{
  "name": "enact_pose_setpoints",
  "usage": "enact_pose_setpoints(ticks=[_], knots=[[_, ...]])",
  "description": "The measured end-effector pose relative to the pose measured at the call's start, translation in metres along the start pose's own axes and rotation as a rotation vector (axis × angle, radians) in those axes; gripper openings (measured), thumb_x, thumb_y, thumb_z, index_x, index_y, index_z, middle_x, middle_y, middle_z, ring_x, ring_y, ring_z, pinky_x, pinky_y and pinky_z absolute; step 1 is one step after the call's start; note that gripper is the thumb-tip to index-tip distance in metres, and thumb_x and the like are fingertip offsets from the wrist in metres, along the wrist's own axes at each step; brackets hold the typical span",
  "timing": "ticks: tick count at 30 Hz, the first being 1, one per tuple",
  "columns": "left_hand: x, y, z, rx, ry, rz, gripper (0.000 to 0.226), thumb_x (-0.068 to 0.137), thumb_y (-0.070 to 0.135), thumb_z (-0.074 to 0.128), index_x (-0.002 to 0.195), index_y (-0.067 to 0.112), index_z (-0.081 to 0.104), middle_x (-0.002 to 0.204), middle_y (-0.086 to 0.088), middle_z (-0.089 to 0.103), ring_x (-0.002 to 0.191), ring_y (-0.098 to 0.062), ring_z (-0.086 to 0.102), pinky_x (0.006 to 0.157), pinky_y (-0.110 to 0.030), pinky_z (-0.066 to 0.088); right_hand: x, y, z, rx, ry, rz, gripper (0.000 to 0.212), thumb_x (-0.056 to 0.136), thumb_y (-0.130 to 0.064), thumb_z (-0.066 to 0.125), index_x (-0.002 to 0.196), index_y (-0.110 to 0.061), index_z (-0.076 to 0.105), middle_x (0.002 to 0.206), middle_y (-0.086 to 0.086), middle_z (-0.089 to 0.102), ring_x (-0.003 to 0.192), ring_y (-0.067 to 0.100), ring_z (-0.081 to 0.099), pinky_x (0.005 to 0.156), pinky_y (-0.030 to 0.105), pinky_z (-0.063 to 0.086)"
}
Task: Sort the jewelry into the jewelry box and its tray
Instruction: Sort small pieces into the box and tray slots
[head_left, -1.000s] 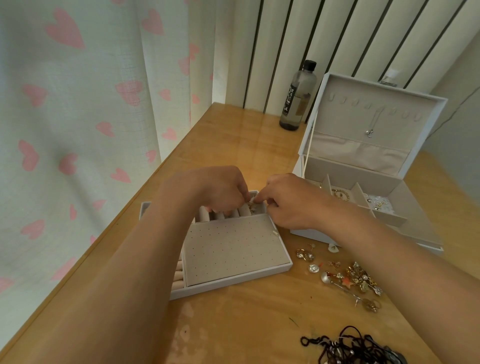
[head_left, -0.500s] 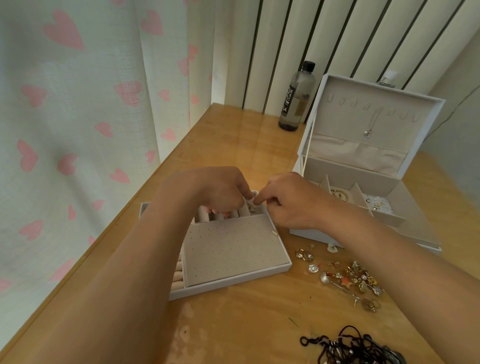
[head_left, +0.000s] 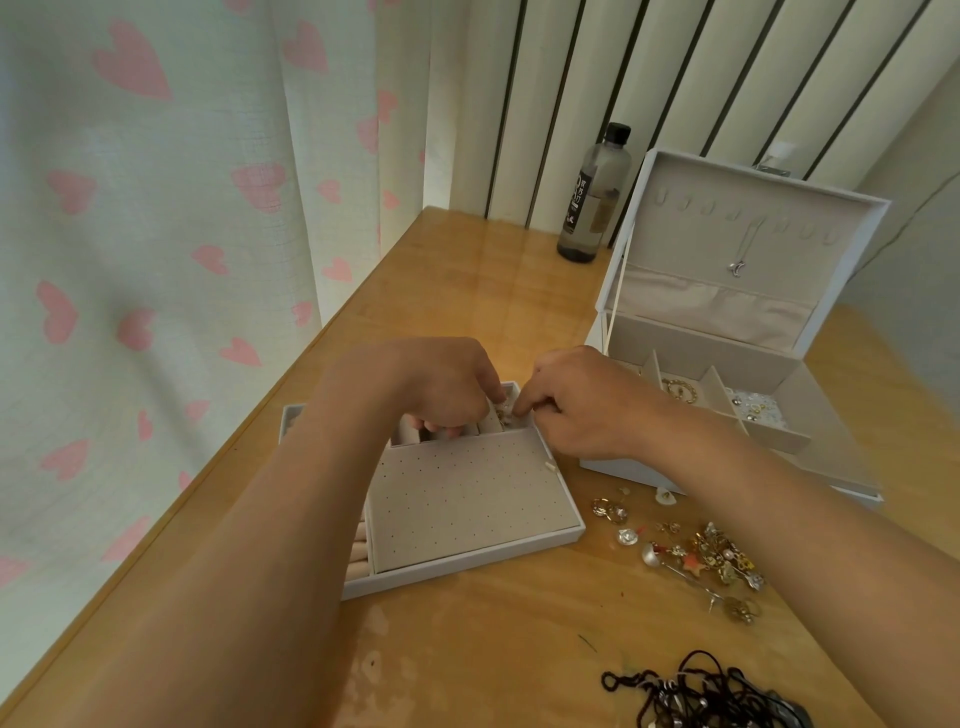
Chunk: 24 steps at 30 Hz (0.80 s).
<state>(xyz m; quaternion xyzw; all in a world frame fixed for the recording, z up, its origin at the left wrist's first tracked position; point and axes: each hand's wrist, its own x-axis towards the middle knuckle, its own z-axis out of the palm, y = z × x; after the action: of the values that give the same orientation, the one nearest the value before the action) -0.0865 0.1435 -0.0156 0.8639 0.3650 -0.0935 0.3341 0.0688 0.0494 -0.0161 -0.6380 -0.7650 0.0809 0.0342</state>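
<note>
Head view: left hand (head_left: 436, 387) and right hand (head_left: 584, 405) pinch a gold piece (head_left: 502, 414) over the tray (head_left: 467, 574); bottle (head_left: 592, 208) label's white writing unreadable.

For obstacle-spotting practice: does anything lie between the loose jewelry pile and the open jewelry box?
Nothing on the table: the jewelry pile lies just before the jewelry box; only the right forearm crosses above.

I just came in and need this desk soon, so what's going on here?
A person is sorting jewelry. The left hand and right hand both pinch a small gold piece over the ring rolls at the far end of the tray. The jewelry box stands open on the right, a few pieces in its compartments, a necklace hung in its lid. A loose pile of jewelry and some dark cords lie unsorted on the table.
</note>
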Motion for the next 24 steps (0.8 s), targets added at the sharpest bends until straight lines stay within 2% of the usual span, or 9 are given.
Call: enact_pose_setpoints(ticks=[2,4,7,11,14,17,21,24], knots=[[-0.0002,-0.0014,-0.0012,-0.002,0.013,0.001,0.051,0.092,0.008,0.049,0.135,0.033,0.06,0.089,-0.002,0.075,0.078,-0.02,0.067,0.064,-0.027,0.054,-0.0004,0.0014,0.0001,0.007,0.03,0.024,0.039,0.088,-0.004,0.048,0.112,-0.015,0.077,0.101,-0.002,0.07,0.093,0.007,0.055,0.075,0.014,0.04],[0.0,-0.0019,-0.0016,-0.003,0.015,0.004,0.049,0.093,0.009,0.049,0.135,0.031,0.061,0.095,-0.003,0.075,0.085,-0.021,0.07,0.068,-0.029,0.058,-0.0005,0.0015,0.0008,-0.004,0.038,0.038,0.039,0.088,-0.006,0.048,0.115,-0.016,0.075,0.109,0.002,0.07,0.102,0.013,0.058,0.083,0.024,0.046],[-0.0009,0.0,-0.0002,0.007,0.006,0.007,0.049,0.093,0.008,0.049,0.134,0.032,0.061,0.092,-0.004,0.075,0.073,-0.019,0.064,0.063,-0.027,0.053,0.0006,0.0,0.0029,-0.056,0.005,0.047,0.04,0.09,-0.009,0.047,0.12,-0.02,0.072,0.108,0.002,0.065,0.104,0.017,0.056,0.084,0.031,0.049],[-0.0009,0.0007,0.0021,0.009,-0.022,0.003,0.051,0.092,0.007,0.049,0.135,0.033,0.061,0.084,-0.006,0.072,0.067,-0.019,0.059,0.06,-0.026,0.049,0.0028,-0.0008,0.0037,-0.076,-0.009,0.054,0.039,0.091,-0.01,0.048,0.12,-0.021,0.072,0.097,0.0,0.057,0.095,0.016,0.053,0.077,0.032,0.048],[-0.001,-0.0005,-0.0004,0.013,0.001,0.005,0.05,0.092,0.009,0.049,0.135,0.032,0.061,0.094,-0.004,0.075,0.081,-0.021,0.069,0.067,-0.029,0.056,0.0032,0.0001,0.0046,-0.053,0.017,0.067,0.042,0.091,-0.01,0.047,0.125,-0.022,0.069,0.111,0.003,0.064,0.107,0.02,0.057,0.088,0.037,0.051],[-0.0027,-0.0008,-0.0017,0.009,0.015,0.007,0.048,0.093,0.009,0.048,0.132,0.032,0.064,0.094,-0.003,0.075,0.091,-0.023,0.071,0.07,-0.028,0.057,0.0025,-0.0013,0.0038,-0.069,-0.014,0.067,0.046,0.093,-0.012,0.046,0.133,-0.027,0.063,0.106,-0.002,0.06,0.11,0.019,0.055,0.089,0.038,0.05],[-0.0058,0.0018,-0.0024,0.004,0.004,0.013,0.046,0.093,0.008,0.047,0.125,0.033,0.068,0.09,-0.003,0.075,0.087,-0.024,0.07,0.062,-0.025,0.052,0.0033,-0.004,0.0028,-0.098,-0.05,0.06,0.045,0.095,-0.013,0.046,0.134,-0.029,0.061,0.093,-0.01,0.042,0.108,0.019,0.053,0.082,0.035,0.049],[-0.0059,0.0033,-0.0027,-0.007,-0.002,0.024,0.045,0.093,0.009,0.047,0.125,0.034,0.068,0.083,-0.001,0.072,0.072,-0.018,0.062,0.06,-0.024,0.049,0.0033,-0.0015,0.0044,-0.079,-0.025,0.071,0.045,0.095,-0.012,0.046,0.133,-0.027,0.062,0.097,-0.006,0.05,0.11,0.019,0.053,0.082,0.033,0.046]])
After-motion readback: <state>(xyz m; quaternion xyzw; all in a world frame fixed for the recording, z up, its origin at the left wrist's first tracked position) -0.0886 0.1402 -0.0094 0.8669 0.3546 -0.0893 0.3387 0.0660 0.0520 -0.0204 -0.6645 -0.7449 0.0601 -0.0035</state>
